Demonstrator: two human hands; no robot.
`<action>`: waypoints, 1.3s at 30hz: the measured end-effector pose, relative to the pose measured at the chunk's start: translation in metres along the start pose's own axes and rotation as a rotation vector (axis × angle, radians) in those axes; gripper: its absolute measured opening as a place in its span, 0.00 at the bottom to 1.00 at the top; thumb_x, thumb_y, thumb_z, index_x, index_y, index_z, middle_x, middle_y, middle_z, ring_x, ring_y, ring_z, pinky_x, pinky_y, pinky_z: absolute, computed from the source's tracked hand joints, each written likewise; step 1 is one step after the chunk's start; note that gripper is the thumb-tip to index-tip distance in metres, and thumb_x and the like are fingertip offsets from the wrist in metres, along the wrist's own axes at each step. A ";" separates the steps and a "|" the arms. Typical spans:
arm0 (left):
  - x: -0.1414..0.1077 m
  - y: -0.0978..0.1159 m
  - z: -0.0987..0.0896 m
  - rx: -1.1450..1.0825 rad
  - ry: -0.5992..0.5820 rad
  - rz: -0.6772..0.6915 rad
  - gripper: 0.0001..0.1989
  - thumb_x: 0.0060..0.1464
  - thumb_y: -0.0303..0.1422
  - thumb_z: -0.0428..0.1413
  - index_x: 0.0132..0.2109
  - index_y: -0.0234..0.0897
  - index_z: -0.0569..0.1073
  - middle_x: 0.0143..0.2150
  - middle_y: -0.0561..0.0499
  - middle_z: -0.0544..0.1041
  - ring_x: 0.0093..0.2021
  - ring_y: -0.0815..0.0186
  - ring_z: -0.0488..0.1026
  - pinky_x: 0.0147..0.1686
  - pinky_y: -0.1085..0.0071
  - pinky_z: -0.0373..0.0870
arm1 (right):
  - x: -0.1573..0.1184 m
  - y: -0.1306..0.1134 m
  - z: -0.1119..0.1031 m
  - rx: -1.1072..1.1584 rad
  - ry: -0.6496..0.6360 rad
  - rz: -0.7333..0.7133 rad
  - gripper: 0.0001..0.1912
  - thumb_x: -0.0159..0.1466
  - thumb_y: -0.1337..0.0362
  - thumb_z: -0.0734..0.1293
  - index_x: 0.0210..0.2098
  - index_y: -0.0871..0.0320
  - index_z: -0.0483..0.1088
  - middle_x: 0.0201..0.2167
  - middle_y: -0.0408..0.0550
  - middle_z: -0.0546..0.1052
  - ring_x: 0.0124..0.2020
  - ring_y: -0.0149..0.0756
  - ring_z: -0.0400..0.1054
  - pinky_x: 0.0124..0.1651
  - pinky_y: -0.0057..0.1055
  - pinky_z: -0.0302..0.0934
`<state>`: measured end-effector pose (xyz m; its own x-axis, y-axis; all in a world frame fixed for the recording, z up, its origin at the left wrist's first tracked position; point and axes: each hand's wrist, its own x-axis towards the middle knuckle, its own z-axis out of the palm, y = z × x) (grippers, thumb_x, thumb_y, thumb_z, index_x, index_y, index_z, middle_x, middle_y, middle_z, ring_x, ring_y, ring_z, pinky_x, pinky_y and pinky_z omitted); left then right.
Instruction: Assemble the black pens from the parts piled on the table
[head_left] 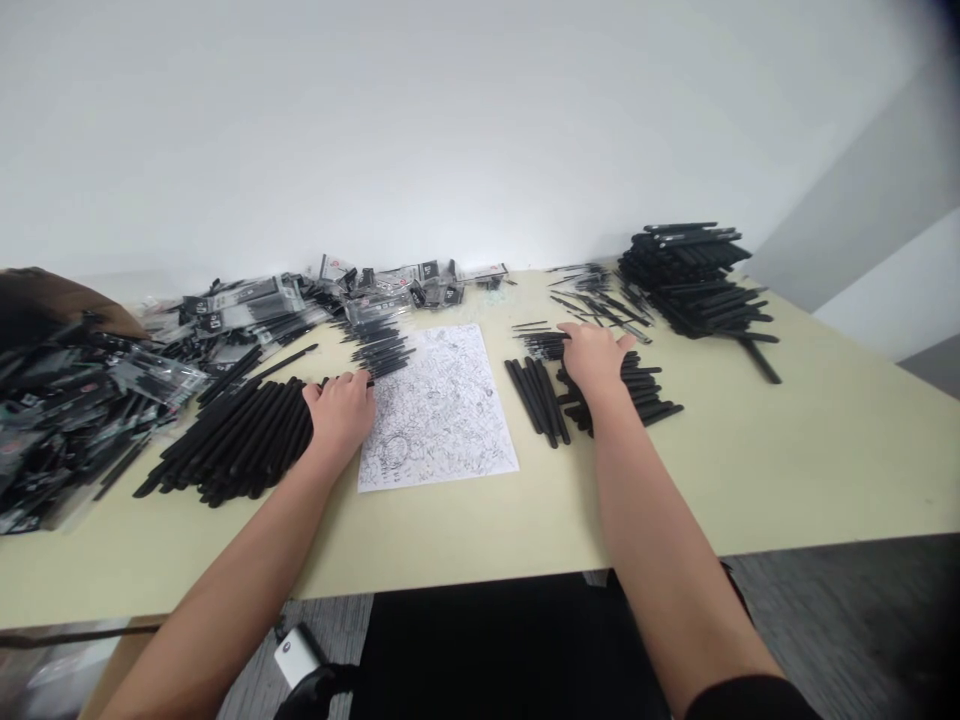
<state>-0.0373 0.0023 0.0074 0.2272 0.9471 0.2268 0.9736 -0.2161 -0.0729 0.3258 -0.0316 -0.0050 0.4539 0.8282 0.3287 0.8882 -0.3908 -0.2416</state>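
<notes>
I watched the left hand (341,412) rest with its fingers curled at a fanned row of slim black pens (240,440) on the tabletop (825,470), beside a printed sheet (439,410). The right hand (596,360) lay with fingers spread over a second pile (645,395). The pens looked light, stiff and apt to roll, best taken by the barrel.

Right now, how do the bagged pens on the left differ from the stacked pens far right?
The bagged pens sit in clear labelled sleeves; the stacked pens are bare. The bagged pens sprawl in a loose heap, while the stacked pens lie in crossed layers. Both are black and rest on the pale table.
</notes>
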 end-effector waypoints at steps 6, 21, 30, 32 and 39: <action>0.000 -0.002 0.001 0.014 0.000 -0.006 0.13 0.62 0.32 0.44 0.46 0.38 0.72 0.45 0.40 0.78 0.44 0.49 0.74 0.44 0.54 0.55 | -0.012 -0.012 -0.010 0.021 0.050 0.005 0.18 0.66 0.61 0.58 0.48 0.56 0.74 0.42 0.59 0.76 0.42 0.49 0.63 0.48 0.51 0.43; 0.000 -0.004 0.003 -0.043 0.053 0.000 0.13 0.61 0.31 0.45 0.44 0.38 0.75 0.43 0.42 0.78 0.45 0.50 0.73 0.45 0.53 0.55 | -0.056 -0.081 -0.015 -0.015 0.015 -0.383 0.21 0.70 0.51 0.57 0.51 0.56 0.72 0.45 0.57 0.75 0.45 0.49 0.62 0.46 0.44 0.43; 0.003 0.000 0.005 -0.148 0.002 0.080 0.12 0.62 0.32 0.48 0.41 0.41 0.77 0.43 0.44 0.78 0.47 0.50 0.72 0.46 0.53 0.54 | -0.065 -0.091 -0.010 -0.036 -0.055 -0.445 0.22 0.70 0.49 0.56 0.51 0.55 0.72 0.46 0.57 0.75 0.47 0.50 0.61 0.47 0.45 0.43; 0.003 0.000 0.006 -0.172 0.020 0.095 0.12 0.61 0.30 0.48 0.40 0.41 0.77 0.43 0.44 0.79 0.47 0.51 0.72 0.45 0.55 0.54 | -0.065 -0.092 -0.010 -0.038 -0.061 -0.445 0.23 0.70 0.50 0.56 0.52 0.55 0.72 0.46 0.57 0.74 0.47 0.51 0.61 0.48 0.45 0.43; -0.002 0.001 0.000 -0.290 0.201 0.270 0.11 0.62 0.27 0.48 0.42 0.40 0.76 0.41 0.47 0.79 0.44 0.57 0.73 0.41 0.59 0.52 | -0.066 -0.092 -0.009 -0.040 -0.019 -0.427 0.29 0.68 0.41 0.56 0.51 0.55 0.73 0.47 0.56 0.73 0.48 0.51 0.60 0.48 0.46 0.41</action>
<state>-0.0371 -0.0001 0.0063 0.4458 0.7888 0.4231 0.8375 -0.5344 0.1139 0.2149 -0.0545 0.0039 0.0437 0.9263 0.3744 0.9983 -0.0262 -0.0517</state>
